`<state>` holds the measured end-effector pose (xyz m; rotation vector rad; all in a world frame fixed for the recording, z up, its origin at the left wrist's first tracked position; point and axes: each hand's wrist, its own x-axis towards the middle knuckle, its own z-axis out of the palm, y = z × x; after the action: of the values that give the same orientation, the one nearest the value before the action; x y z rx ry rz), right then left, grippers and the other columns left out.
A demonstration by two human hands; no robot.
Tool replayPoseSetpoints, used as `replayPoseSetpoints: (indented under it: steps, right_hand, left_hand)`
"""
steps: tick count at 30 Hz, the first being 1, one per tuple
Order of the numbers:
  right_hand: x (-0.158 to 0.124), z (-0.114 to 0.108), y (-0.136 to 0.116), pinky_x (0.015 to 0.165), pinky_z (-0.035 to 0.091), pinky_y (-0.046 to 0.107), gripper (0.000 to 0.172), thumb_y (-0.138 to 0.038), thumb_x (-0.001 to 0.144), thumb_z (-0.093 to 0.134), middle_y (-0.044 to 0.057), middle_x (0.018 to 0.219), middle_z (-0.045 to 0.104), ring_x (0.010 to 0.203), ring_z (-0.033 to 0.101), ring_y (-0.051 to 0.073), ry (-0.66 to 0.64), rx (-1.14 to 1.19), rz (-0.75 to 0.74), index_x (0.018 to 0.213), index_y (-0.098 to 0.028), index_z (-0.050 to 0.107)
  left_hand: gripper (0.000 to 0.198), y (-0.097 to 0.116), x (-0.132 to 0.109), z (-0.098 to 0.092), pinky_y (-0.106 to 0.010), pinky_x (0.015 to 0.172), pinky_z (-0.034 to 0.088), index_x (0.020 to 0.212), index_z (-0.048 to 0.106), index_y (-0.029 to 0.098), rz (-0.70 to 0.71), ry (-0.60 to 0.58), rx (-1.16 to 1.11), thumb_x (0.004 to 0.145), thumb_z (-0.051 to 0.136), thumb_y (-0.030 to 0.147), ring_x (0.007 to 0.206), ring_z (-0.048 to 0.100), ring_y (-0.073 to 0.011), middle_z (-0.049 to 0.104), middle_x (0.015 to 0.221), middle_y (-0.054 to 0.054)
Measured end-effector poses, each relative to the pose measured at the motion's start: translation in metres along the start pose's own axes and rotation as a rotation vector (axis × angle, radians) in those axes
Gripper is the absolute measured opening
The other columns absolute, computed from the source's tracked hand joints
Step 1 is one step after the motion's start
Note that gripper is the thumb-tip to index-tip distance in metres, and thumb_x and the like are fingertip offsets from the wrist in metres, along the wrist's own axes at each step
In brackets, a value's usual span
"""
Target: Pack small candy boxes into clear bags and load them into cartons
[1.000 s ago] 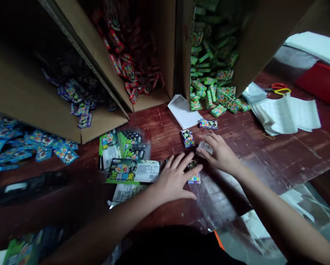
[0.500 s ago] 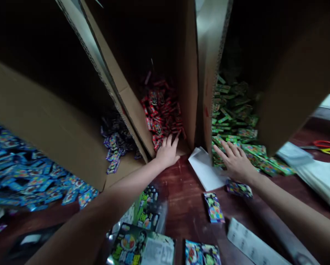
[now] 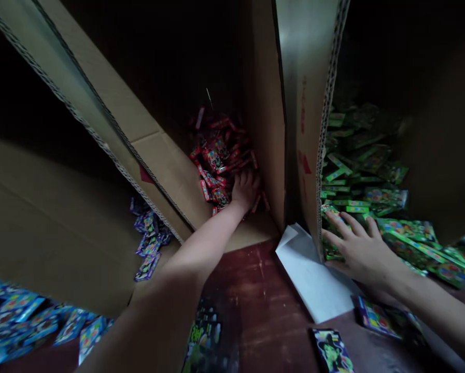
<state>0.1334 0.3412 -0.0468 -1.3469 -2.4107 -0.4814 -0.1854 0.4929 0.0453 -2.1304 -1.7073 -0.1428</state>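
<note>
My left hand (image 3: 245, 190) reaches into the middle cardboard box (image 3: 266, 129), over a heap of small red packets (image 3: 216, 155). Its fingers lie spread on the packets' near side, and nothing shows gripped in them. At the right, my right hand (image 3: 358, 248) rests with fingers apart on small green packets (image 3: 372, 194), which spill out at the front of the right cardboard box (image 3: 310, 145). A folded white sheet of paper (image 3: 308, 277) lies between the boxes' mouths, just left of my right hand.
Purple packets (image 3: 149, 238) lie at the mouth of a left box (image 3: 53, 207). Blue packets (image 3: 33, 321) are heaped at the lower left. Single dark packets (image 3: 331, 352) and a green-black printed package (image 3: 203, 336) sit on the reddish-brown table (image 3: 251, 295).
My view has moved closer to the boxes. My left hand has gone deeper into the middle box, onto the red packets. My right hand stays at the green packets, fingers still spread.
</note>
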Motion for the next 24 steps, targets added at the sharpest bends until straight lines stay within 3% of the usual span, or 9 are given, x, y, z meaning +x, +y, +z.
replayPoseSetpoints:
  steps: [4, 9, 13, 15, 18, 24]
  right_hand:
    - [-0.001, -0.001, 0.003, 0.107, 0.021, 0.083, 0.058, -0.044, 0.077, 0.071, 0.015, 0.161, 0.038, 0.141, 0.036, 0.052, 0.004, 0.022, 0.0, 0.132, -0.028, 0.063]
    - [-0.005, -0.01, 0.014, 0.11, 0.035, 0.068, 0.049, -0.029, 0.079, 0.066, 0.013, 0.159, 0.041, 0.136, 0.045, 0.046, -0.024, 0.043, -0.008, 0.128, -0.027, 0.064]
    - [-0.01, -0.02, 0.02, 0.11, 0.04, 0.062, 0.045, -0.024, 0.082, 0.062, 0.015, 0.158, 0.042, 0.135, 0.048, 0.044, -0.016, 0.085, 0.044, 0.127, -0.023, 0.064]
    - [-0.015, -0.029, 0.018, 0.108, 0.045, 0.057, 0.042, -0.027, 0.084, 0.061, 0.015, 0.154, 0.046, 0.13, 0.054, 0.04, 0.015, 0.18, 0.126, 0.126, -0.022, 0.064]
    - [-0.034, -0.054, 0.011, 0.104, 0.05, 0.05, 0.041, -0.039, 0.088, 0.06, 0.013, 0.148, 0.051, 0.129, 0.056, 0.036, 0.086, 0.431, 0.285, 0.126, -0.024, 0.06]
    - [-0.122, -0.111, -0.009, 0.083, 0.056, 0.042, 0.049, -0.054, 0.086, 0.067, 0.007, 0.114, 0.07, 0.101, 0.066, 0.029, -0.008, 1.046, 0.738, 0.126, -0.028, 0.058]
  left_hand:
    - [0.065, 0.006, 0.001, 0.019, -0.06, 0.118, 0.017, 0.16, 0.027, 0.021, 0.029, -0.025, -0.013, 0.098, 0.044, 0.025, 0.15, 0.021, -0.0416, 0.022, 0.167, -0.016]
    - [0.06, 0.009, 0.011, 0.029, -0.066, 0.117, 0.014, 0.16, 0.026, 0.02, -0.003, 0.004, -0.057, 0.1, 0.032, 0.02, 0.151, 0.017, -0.0422, 0.019, 0.168, -0.017]
    - [0.059, 0.015, 0.013, 0.028, -0.061, 0.118, 0.021, 0.156, 0.033, 0.022, -0.019, -0.026, -0.114, 0.098, 0.036, 0.015, 0.144, 0.036, -0.0377, 0.03, 0.163, -0.018]
    - [0.059, 0.021, 0.01, 0.024, -0.061, 0.114, 0.028, 0.153, 0.038, 0.021, -0.028, -0.052, -0.134, 0.095, 0.038, 0.011, 0.136, 0.046, -0.037, 0.035, 0.159, -0.019]
    - [0.059, 0.029, 0.001, 0.013, -0.057, 0.105, 0.043, 0.151, 0.041, 0.02, -0.047, -0.078, -0.159, 0.093, 0.038, 0.009, 0.132, 0.05, -0.0376, 0.037, 0.157, -0.02]
    - [0.054, 0.051, -0.038, -0.027, -0.047, 0.102, 0.048, 0.146, 0.045, 0.02, -0.026, -0.117, -0.284, 0.093, 0.043, 0.012, 0.132, 0.052, -0.0364, 0.039, 0.155, -0.019]
